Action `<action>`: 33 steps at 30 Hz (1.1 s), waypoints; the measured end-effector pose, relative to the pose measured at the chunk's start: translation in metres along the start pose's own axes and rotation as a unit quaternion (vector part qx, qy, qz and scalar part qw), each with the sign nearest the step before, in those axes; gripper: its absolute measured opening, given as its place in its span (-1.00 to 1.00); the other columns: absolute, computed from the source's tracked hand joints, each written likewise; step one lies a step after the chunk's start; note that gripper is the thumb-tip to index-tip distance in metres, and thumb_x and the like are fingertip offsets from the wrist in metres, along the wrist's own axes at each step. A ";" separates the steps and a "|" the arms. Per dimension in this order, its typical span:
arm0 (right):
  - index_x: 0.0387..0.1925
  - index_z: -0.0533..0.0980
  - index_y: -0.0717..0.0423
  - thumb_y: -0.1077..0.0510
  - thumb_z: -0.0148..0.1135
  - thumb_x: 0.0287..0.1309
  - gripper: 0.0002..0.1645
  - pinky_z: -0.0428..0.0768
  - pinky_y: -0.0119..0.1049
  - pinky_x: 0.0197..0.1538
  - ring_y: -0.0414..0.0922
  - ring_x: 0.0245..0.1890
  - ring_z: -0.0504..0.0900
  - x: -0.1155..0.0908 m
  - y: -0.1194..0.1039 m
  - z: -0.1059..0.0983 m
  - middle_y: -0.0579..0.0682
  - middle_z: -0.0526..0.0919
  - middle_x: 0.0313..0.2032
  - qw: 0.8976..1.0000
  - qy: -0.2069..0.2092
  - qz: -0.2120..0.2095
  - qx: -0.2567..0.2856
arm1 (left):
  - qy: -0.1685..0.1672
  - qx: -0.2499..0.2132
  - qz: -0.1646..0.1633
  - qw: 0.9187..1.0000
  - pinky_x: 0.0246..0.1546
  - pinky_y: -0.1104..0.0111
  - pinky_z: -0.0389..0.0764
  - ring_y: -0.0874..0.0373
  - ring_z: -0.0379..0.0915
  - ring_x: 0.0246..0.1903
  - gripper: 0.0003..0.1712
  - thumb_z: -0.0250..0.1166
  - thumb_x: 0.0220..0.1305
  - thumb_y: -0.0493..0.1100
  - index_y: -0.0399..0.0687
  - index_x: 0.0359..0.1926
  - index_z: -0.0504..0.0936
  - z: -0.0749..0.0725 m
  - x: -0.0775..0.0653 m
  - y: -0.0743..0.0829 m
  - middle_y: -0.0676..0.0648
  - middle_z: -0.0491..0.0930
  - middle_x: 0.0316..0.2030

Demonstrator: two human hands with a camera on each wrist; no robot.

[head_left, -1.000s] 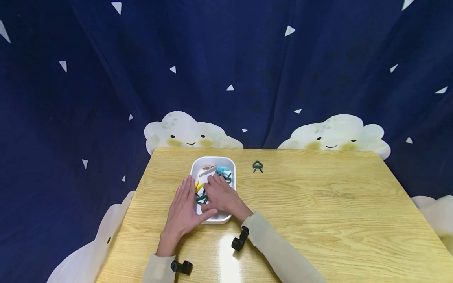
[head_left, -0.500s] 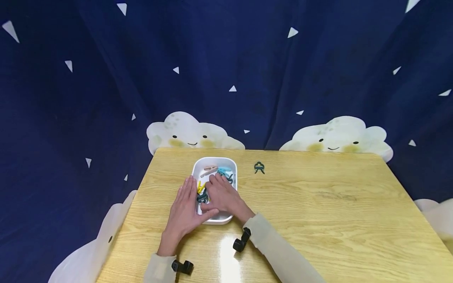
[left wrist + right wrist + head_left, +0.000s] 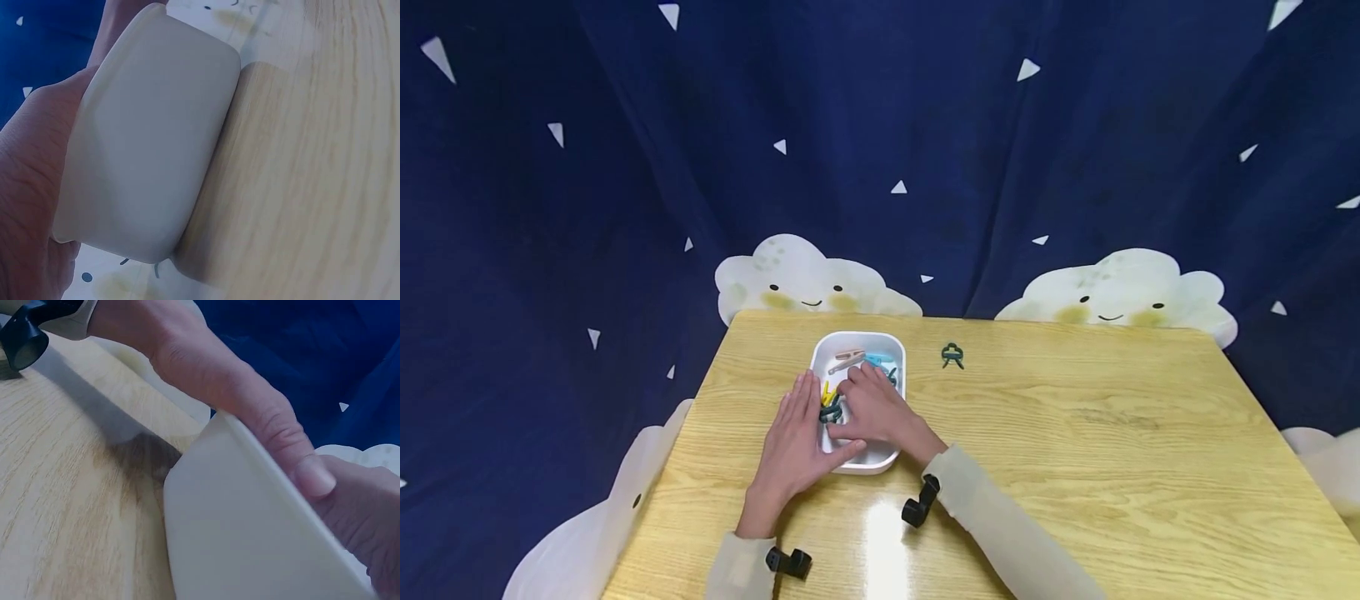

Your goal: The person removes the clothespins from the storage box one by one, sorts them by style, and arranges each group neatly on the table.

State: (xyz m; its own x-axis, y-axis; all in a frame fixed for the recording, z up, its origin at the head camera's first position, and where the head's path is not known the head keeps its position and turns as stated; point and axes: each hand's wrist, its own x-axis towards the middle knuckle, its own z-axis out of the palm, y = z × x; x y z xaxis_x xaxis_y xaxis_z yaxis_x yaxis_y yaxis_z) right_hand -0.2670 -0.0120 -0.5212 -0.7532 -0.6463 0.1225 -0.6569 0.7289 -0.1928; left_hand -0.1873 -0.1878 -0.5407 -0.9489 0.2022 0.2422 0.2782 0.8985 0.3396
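A white plastic bin (image 3: 859, 469) holds several small clips in the head view. My left hand (image 3: 792, 437) rests along its left rim with straight fingers, the thumb laid over the near corner. My right hand (image 3: 877, 412) reaches into the bin with bent fingers; its fingertips are hidden among the clips, and I cannot tell whether they pinch one. Between the hands lie a yellow clip (image 3: 828, 394) and dark green clips (image 3: 831, 413). Farther back in the bin are a pinkish clothespin (image 3: 850, 355) and a light blue clip (image 3: 878, 359). The right wrist view shows a thumb (image 3: 312, 477) over the rim.
A single dark green clip (image 3: 952, 356) lies on the wooden table (image 3: 1075, 458) to the right of the bin. Behind the table hangs a dark blue curtain (image 3: 850, 100) with white triangles and clouds. Black wrist cameras sit on both sleeves.
The head view has shifted slightly, so everything sits a little farther right. Inside the bin, the dark green clips by the right fingers have shifted slightly. The left hand keeps its place on the rim.
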 end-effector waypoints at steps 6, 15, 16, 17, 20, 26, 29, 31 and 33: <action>0.07 0.65 0.07 -0.43 0.39 0.09 -0.22 0.36 -0.01 0.45 -0.03 0.14 0.40 -0.005 0.008 -0.005 -0.02 0.55 0.08 1.000 0.021 0.008 0.020 | 0.001 0.007 0.003 1.000 0.63 0.05 -0.10 -0.14 -0.24 0.65 0.51 0.11 0.13 0.74 -0.33 0.64 -0.09 0.001 0.001 0.000 -0.26 -0.17 0.66; 0.11 0.64 0.09 -0.35 0.52 -0.01 -0.20 0.45 -0.08 0.22 -0.03 0.05 0.38 -0.018 0.022 -0.011 0.00 0.58 0.07 0.997 0.066 0.007 0.049 | 0.003 0.004 0.002 1.000 0.64 0.05 -0.09 -0.10 -0.28 0.65 0.51 0.14 0.13 0.72 -0.35 0.64 -0.10 -0.001 0.002 0.001 -0.24 -0.19 0.66; 0.11 0.64 0.10 -0.35 0.52 -0.01 -0.20 0.46 -0.10 0.18 -0.03 0.04 0.38 -0.020 0.024 -0.011 -0.01 0.58 0.07 0.996 0.072 0.005 0.051 | 0.002 0.004 0.002 1.000 0.64 0.05 -0.10 -0.09 -0.29 0.66 0.51 0.13 0.13 0.72 -0.34 0.64 -0.10 -0.001 0.002 0.001 -0.23 -0.21 0.66; 0.12 0.64 0.10 -0.34 0.53 -0.02 -0.19 0.46 -0.12 0.12 -0.04 0.01 0.37 -0.021 0.025 -0.012 -0.01 0.58 0.05 0.996 0.078 0.004 0.052 | 0.002 0.005 0.002 1.000 0.63 0.05 -0.09 -0.10 -0.28 0.65 0.51 0.13 0.13 0.72 -0.34 0.64 -0.10 -0.001 0.002 0.002 -0.24 -0.19 0.66; 0.14 0.63 0.12 -0.34 0.53 -0.02 -0.17 0.43 -0.17 0.03 -0.05 -0.04 0.37 -0.025 0.030 -0.013 -0.03 0.57 -0.01 0.994 0.095 -0.001 0.054 | 0.002 0.004 0.002 1.000 0.63 0.04 -0.08 -0.11 -0.25 0.65 0.51 0.13 0.12 0.73 -0.34 0.64 -0.10 0.000 0.002 0.002 -0.27 -0.15 0.66; 0.16 0.64 0.16 -0.30 0.55 -0.04 -0.15 0.37 -0.18 -0.04 -0.05 -0.13 0.35 -0.029 0.038 -0.014 0.00 0.57 -0.10 0.988 0.131 -0.010 0.077 | -0.002 0.001 -0.002 1.000 0.64 0.06 -0.10 -0.11 -0.25 0.65 0.53 0.15 0.11 0.72 -0.33 0.64 -0.12 0.000 0.002 0.002 -0.26 -0.16 0.66; 0.16 0.65 0.14 -0.29 0.55 -0.04 -0.17 0.36 -0.20 -0.06 -0.06 -0.13 0.35 -0.031 0.044 -0.015 -0.01 0.57 -0.11 0.987 0.139 -0.009 0.080 | -0.005 0.003 -0.003 1.000 0.64 0.07 -0.11 -0.11 -0.25 0.65 0.53 0.15 0.10 0.73 -0.34 0.64 -0.12 0.000 0.002 0.001 -0.25 -0.17 0.66; 0.17 0.64 0.15 -0.28 0.55 -0.03 -0.17 0.36 -0.20 -0.07 -0.06 -0.14 0.35 -0.032 0.048 -0.016 0.02 0.57 -0.11 0.986 0.143 -0.007 0.081 | -0.007 0.003 -0.003 1.000 0.64 0.07 -0.11 -0.11 -0.26 0.65 0.53 0.15 0.10 0.73 -0.34 0.64 -0.12 0.000 0.002 0.001 -0.24 -0.19 0.66; 0.17 0.64 0.16 -0.27 0.55 -0.01 -0.17 0.37 -0.18 -0.08 -0.05 -0.14 0.36 -0.032 0.051 -0.019 0.05 0.58 -0.10 0.986 0.146 -0.003 0.084 | -0.008 0.004 -0.004 1.000 0.64 0.07 -0.11 -0.11 -0.27 0.65 0.53 0.14 0.11 0.73 -0.34 0.64 -0.12 0.000 0.002 0.001 -0.24 -0.20 0.66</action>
State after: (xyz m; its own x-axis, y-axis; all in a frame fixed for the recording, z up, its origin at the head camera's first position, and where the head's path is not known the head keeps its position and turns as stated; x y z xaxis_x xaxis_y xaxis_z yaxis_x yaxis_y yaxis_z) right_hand -0.2771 0.0506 -0.5167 -0.7439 -0.5396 0.3943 -0.6641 0.6623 -0.3468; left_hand -0.1887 -0.1862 -0.5397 -0.9535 0.2014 0.2244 0.2693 0.9033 0.3339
